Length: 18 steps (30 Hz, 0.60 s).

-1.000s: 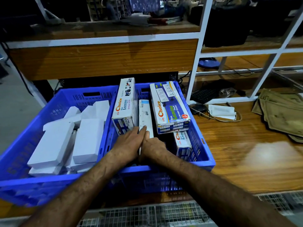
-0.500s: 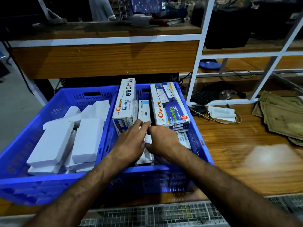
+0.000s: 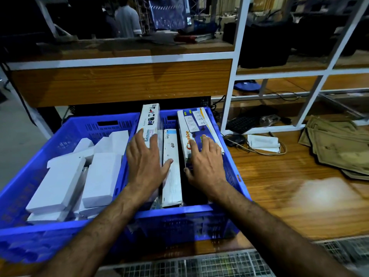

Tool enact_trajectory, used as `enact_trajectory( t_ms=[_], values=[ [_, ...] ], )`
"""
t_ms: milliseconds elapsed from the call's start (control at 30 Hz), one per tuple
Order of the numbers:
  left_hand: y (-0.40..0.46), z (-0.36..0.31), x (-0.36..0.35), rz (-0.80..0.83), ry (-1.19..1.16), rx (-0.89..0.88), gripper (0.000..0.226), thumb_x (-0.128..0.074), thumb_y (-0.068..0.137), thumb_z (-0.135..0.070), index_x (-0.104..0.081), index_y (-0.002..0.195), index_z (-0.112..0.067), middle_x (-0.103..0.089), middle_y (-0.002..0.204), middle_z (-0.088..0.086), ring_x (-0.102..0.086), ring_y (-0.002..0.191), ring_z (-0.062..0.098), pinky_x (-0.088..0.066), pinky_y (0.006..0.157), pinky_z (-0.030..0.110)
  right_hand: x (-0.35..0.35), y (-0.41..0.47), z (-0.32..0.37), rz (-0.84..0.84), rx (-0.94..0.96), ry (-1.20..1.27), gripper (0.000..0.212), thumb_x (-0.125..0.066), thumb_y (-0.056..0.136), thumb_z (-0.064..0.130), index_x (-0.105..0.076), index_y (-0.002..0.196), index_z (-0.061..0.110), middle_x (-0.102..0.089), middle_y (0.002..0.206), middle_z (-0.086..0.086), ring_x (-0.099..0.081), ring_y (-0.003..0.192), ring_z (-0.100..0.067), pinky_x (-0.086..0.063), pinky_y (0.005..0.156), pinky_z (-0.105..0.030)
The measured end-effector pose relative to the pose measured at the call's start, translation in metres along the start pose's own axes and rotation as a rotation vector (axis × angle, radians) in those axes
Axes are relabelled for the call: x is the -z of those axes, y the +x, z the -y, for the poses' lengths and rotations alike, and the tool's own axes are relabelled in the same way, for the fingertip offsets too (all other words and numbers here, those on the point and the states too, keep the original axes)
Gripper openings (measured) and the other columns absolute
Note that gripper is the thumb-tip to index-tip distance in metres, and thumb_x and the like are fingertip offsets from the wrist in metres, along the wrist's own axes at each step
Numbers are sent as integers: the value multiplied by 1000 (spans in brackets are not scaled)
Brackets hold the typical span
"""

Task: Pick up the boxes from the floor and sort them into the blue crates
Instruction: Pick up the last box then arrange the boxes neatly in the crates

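Printed boxes sit in the right blue crate (image 3: 229,170), lengthwise, front to back. Left one: white Lumino box (image 3: 149,120), far end raised above crate rim. Centre: narrow white box (image 3: 171,176), lying lower. Right: Choice box (image 3: 196,124), blue/white w/ socket pics, far end at the back rim.

Left hand (image 3: 144,162): palm down on near part of Lumino box, fingers straight and spread, thumb tip touching the narrow white box. Grip released; flat contact only.

Right hand (image 3: 206,162): palm down on near part of Choice box, fingers spread and mostly straight. Thumb sits at the box's near left corner; cannot tell if it hooks the edge. No clench seen.

Left blue crate (image 3: 65,130) is adjacent, touching the right crate along a shared wall. Contents: plain white boxes (image 3: 60,180), several stacked loosely at mixed angles.

Both crates rest on a wooden table (image 3: 279,186). Wire mesh (image 3: 199,264) runs along the near edge, below the table.

Right of crates, on table: mouse (image 3: 234,139) w/ looped cable, small white packet (image 3: 262,141), pile of flattened brown cardboard (image 3: 339,144) at far right.

Behind: white-frame shelf unit (image 3: 237,62) w/ wood panels. Keyboard (image 3: 242,122) on lower shelf, dark items on upper shelves. Person in light shirt (image 3: 127,21) stands far back, dim.
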<state>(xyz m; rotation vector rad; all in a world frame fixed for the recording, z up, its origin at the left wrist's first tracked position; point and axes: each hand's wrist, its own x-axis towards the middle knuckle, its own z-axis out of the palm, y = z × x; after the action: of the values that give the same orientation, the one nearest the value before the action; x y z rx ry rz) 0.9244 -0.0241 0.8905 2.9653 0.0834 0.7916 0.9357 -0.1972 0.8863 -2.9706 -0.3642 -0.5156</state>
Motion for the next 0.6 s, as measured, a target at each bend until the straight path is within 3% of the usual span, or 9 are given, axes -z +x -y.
enact_trajectory(
  t_ms=[133, 300, 400, 467, 600],
  values=[
    [3, 9, -7, 71, -2, 90, 95, -71, 80, -62, -34, 148, -8, -21, 155, 30, -23, 143, 47, -29, 114, 60, -5, 0, -10, 96, -34, -41, 99, -72, 80, 50, -20, 156, 14, -20, 159, -27, -20, 147, -41, -21, 120, -56],
    [4, 11, -7, 114, -9, 128, 97, -67, 83, -63, -28, 152, -7, -15, 158, 33, -19, 146, 48, -25, 116, 61, -11, 0, -16, 165, -153, -52, 107, -70, 79, 61, -14, 157, 14, -14, 160, -29, -14, 149, -44, -19, 120, -57],
    [1, 2, -4, 46, 39, -33, 90, -66, 85, -58, -32, 153, -8, -15, 161, 28, -16, 149, 43, -17, 121, 56, -13, 0, -16, 170, -209, -38, 110, -66, 78, 69, -15, 157, 13, -16, 158, -31, -18, 147, -44, -23, 119, -54],
    [-2, -11, -5, 23, -3, -201, 81, -67, 87, -48, -36, 151, -11, -21, 161, 22, -22, 147, 39, -22, 121, 52, -15, 2, -15, 150, -244, -36, 109, -63, 77, 73, -19, 156, 12, -22, 154, -32, -22, 145, -44, -25, 118, -52],
    [-1, -39, -12, 200, -153, -395, 77, -69, 90, -34, -32, 154, -15, -25, 162, 11, -30, 146, 28, -27, 120, 41, -17, 5, -16, 141, -286, -42, 107, -62, 74, 74, -26, 152, 11, -35, 145, -29, -35, 136, -42, -33, 111, -49]
  ],
)
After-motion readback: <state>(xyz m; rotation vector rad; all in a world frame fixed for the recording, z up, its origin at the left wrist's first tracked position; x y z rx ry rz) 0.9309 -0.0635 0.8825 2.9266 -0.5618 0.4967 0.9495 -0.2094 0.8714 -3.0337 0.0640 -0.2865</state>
